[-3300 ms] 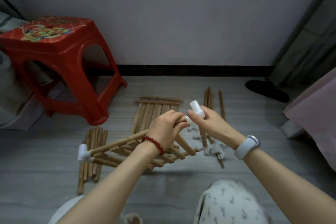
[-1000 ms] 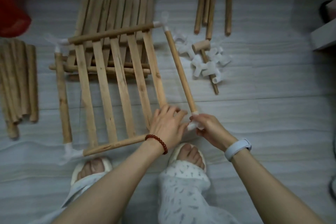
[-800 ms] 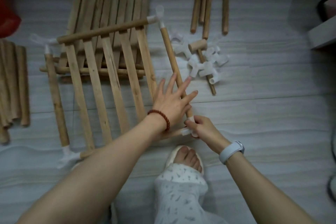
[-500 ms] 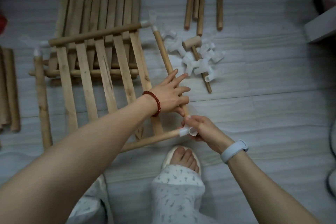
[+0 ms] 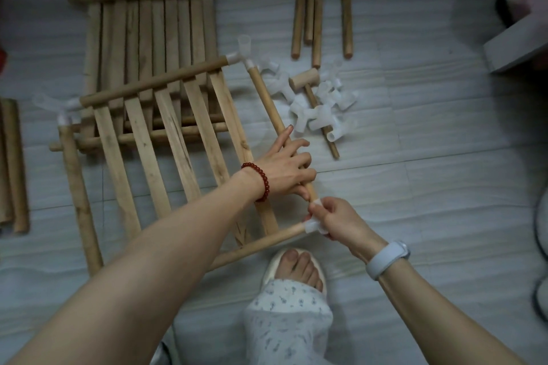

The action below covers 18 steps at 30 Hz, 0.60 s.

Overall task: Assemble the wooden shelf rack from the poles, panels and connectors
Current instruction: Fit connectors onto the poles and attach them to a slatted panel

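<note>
Slatted panel (image 5: 166, 139) lies flat on the floor (image 5: 430, 192), slats running near–far with a lean to the far left. Its far rail pole (image 5: 151, 83) runs left–right, rising to the far right, capped by white connectors at both ends. Right side pole (image 5: 267, 101) has its long axis near–far, from the far-right corner connector (image 5: 238, 58) down to the near-right corner.

Left hand (image 5: 286, 167) lies over the right side pole, fingers curled around it. Right hand (image 5: 333, 218) pinches the near-right corner connector (image 5: 311, 227), which sits on the end of the near rail pole (image 5: 261, 243); whether the side pole is seated in it cannot be told.

Right of the panel: loose white connectors (image 5: 323, 109) heaped around a small wooden mallet (image 5: 305, 80), just beside the side pole. Far right: four spare poles (image 5: 317, 3), axes near–far. A second panel stack (image 5: 154, 38) lies under the far edge. Pole bundle (image 5: 13, 166) at the left edge. Bare floor lies to the right of the hands.
</note>
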Tool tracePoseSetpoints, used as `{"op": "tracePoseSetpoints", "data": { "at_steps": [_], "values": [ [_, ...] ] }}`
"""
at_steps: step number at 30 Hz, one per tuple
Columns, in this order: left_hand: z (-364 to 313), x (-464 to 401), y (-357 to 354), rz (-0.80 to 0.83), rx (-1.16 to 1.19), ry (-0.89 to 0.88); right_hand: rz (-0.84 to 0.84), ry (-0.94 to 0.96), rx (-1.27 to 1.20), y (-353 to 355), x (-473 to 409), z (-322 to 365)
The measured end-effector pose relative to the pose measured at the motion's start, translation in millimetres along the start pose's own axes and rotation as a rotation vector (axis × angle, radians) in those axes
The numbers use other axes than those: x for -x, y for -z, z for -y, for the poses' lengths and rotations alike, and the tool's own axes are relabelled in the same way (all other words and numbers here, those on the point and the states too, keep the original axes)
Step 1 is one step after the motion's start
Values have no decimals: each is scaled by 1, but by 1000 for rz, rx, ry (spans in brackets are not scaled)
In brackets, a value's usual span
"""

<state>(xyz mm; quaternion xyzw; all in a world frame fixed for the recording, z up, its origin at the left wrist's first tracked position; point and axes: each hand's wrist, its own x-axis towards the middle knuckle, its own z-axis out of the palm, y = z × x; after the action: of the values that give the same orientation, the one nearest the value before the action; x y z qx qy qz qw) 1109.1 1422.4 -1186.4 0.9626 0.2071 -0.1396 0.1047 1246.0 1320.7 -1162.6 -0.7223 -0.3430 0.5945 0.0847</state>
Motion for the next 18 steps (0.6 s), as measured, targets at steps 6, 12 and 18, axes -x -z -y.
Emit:
{"op": "tracePoseSetpoints", "data": {
  "at_steps": [6,12,18],
  "values": [
    [0,-6,3,-42,32,38,-260,94,399,0,2,-2],
    [1,-11,6,-93,74,73,-529,232,711,-2,14,-10],
    [18,-7,8,-147,84,148,-379,136,-198,21,8,-35]
  ]
}}
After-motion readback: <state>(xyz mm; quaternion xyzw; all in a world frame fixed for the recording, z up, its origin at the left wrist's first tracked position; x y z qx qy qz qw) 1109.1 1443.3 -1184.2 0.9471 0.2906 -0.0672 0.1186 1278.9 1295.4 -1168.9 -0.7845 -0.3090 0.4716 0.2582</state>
